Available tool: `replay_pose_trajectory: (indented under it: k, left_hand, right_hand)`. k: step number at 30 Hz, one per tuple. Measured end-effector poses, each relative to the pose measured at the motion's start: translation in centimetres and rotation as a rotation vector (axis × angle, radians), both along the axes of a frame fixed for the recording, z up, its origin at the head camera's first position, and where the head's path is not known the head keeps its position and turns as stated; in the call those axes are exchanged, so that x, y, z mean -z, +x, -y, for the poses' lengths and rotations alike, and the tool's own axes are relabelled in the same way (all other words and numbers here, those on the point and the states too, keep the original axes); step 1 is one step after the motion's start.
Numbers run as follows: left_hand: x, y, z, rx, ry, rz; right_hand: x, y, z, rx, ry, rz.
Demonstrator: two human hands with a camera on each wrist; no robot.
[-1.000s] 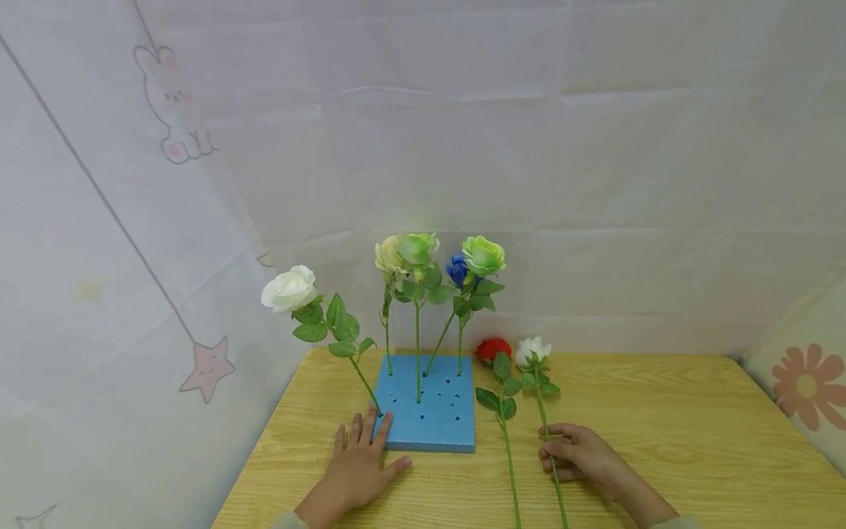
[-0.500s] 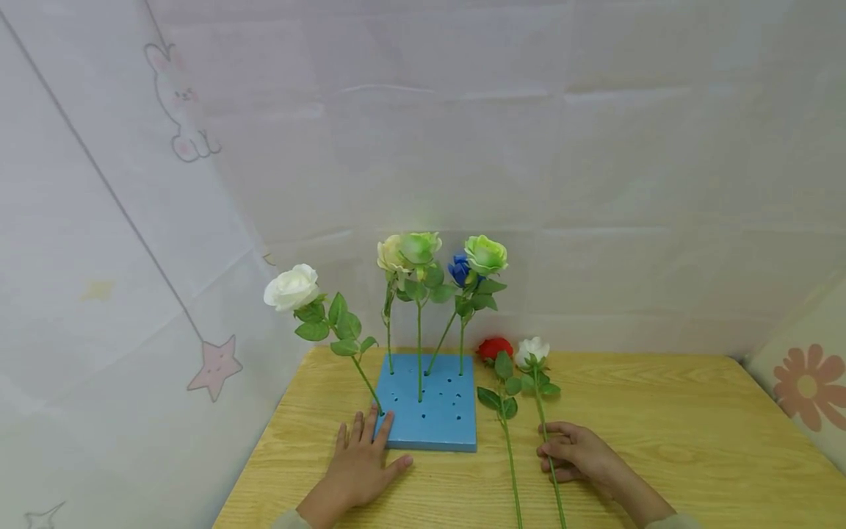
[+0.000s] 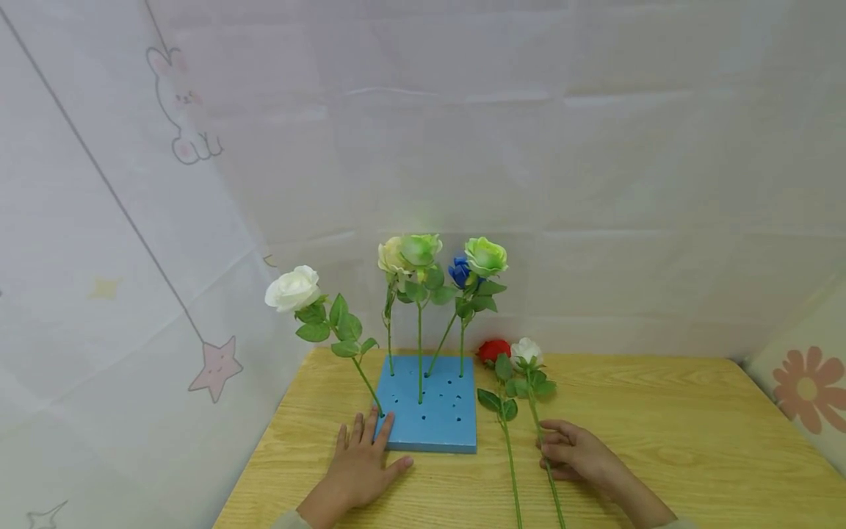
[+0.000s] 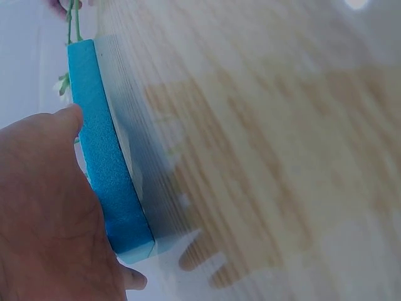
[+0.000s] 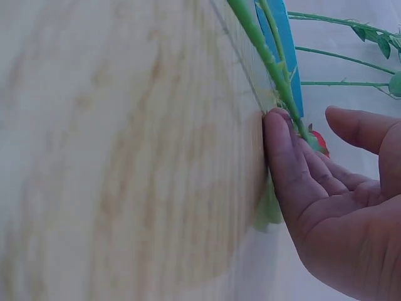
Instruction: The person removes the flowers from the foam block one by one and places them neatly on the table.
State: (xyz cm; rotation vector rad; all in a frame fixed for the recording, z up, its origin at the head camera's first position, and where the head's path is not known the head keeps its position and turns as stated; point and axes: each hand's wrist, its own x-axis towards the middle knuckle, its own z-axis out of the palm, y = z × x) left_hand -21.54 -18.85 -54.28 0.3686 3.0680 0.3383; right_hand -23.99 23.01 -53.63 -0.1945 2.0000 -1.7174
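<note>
My left hand (image 3: 360,466) lies with fingers spread at the near left corner of a blue board with holes (image 3: 436,433), two fingertips on it. In the left wrist view, the thumb is against the board's side (image 4: 106,138). My right hand (image 3: 575,452) is at the stem of a white rose (image 3: 526,353) lying on the table. In the right wrist view, its fingers reach out along the table and touch the stem (image 5: 266,56), while the thumb stands apart from it. A red rose (image 3: 494,351) lies just left of the white one, its leaves overlapping.
Several roses stand in the board: a leaning white rose (image 3: 293,289), a cream rose (image 3: 391,255), two green roses (image 3: 420,250) and a blue rose (image 3: 459,271). Behind the wooden table (image 3: 661,426) hangs a pale printed sheet (image 3: 628,184).
The white rose on the table has shifted slightly left, closer to the red rose, with my right hand at its stem. My left hand has stayed on the board.
</note>
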Motion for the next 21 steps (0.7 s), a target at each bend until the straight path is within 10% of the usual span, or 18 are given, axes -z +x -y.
replay_pose_trajectory:
  k: [14, 21]
  left_hand:
    - [0.2, -0.3, 0.1, -0.003, -0.007, 0.014]
    - [0.1, -0.1, 0.0, 0.005, -0.007, 0.011]
  right_hand:
    - [-2.6, -0.4, -0.1, 0.056, 0.168, -0.249]
    - [-3.8, -1.1, 1.4, 0.029, 0.086, -0.270]
